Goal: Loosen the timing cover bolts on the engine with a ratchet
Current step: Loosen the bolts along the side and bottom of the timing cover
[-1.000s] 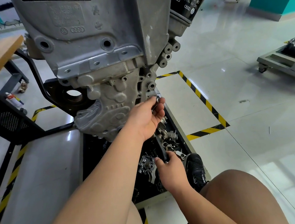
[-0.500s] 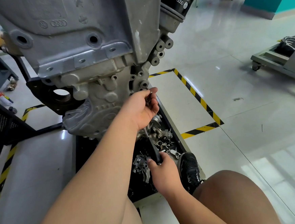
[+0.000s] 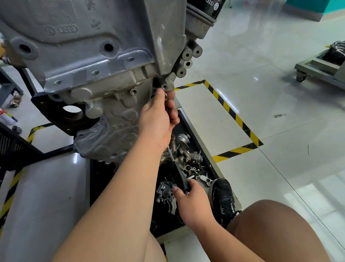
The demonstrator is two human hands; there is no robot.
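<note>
The engine (image 3: 90, 44) is a big grey cast-metal block, dull and pitted, and it sits upside down going by its inverted logos. Its timing cover (image 3: 114, 131), ribbed and rounded, forms the low end nearest me. My ratchet (image 3: 180, 176) runs steeply up along the cover's right edge. Its black handle is at the bottom, gripped in my right hand (image 3: 191, 201), with a thin chrome shank above it. The head is hidden under my left hand (image 3: 158, 119), which wraps it against a bolt boss. I cannot see the bolt itself beneath my fingers.
</note>
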